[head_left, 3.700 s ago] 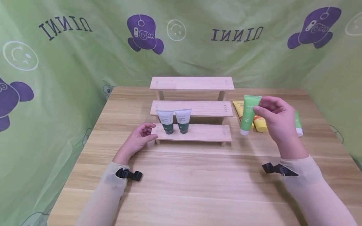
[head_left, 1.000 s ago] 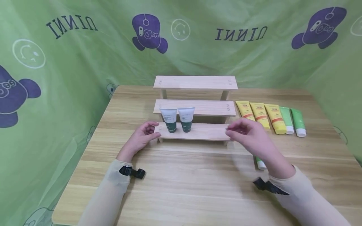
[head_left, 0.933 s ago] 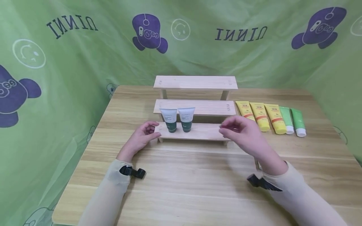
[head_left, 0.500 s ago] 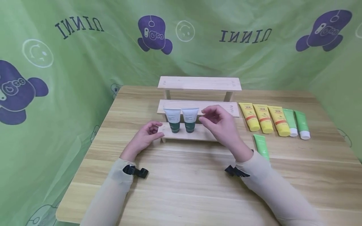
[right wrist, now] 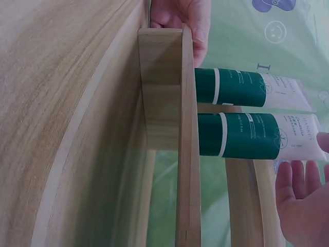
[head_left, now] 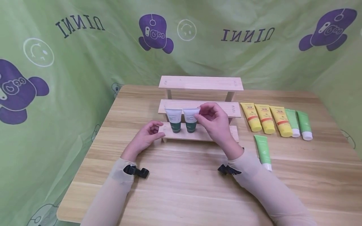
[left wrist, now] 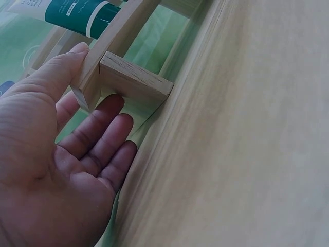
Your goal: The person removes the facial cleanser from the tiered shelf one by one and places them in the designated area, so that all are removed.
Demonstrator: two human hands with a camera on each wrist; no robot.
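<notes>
Two small white-and-dark-green cream tubes stand upright on their caps on the bottom step of a three-step wooden display stand (head_left: 200,82). The right tube (head_left: 190,123) has my right hand (head_left: 216,124) at its upper end, thumb in front and fingers behind, pinching it. The left tube (head_left: 174,119) stands just beside it, untouched. My left hand (head_left: 144,136) holds the left end of the bottom step. In the left wrist view its thumb lies against the board (left wrist: 118,41), while several fingers curl loosely near the stand's leg (left wrist: 134,80).
Right of the stand, three yellow tubes (head_left: 265,118) lie in a row with a light green tube (head_left: 292,121) and a darker green tube (head_left: 304,124). Another green tube (head_left: 263,150) lies nearer, beside the right forearm. A green printed cloth (head_left: 198,56) hangs behind the table (head_left: 181,194).
The green tube that my right hand held now lies on the table. That hand has moved left along the bottom step to the right cream tube. My left hand stays at the step's end.
</notes>
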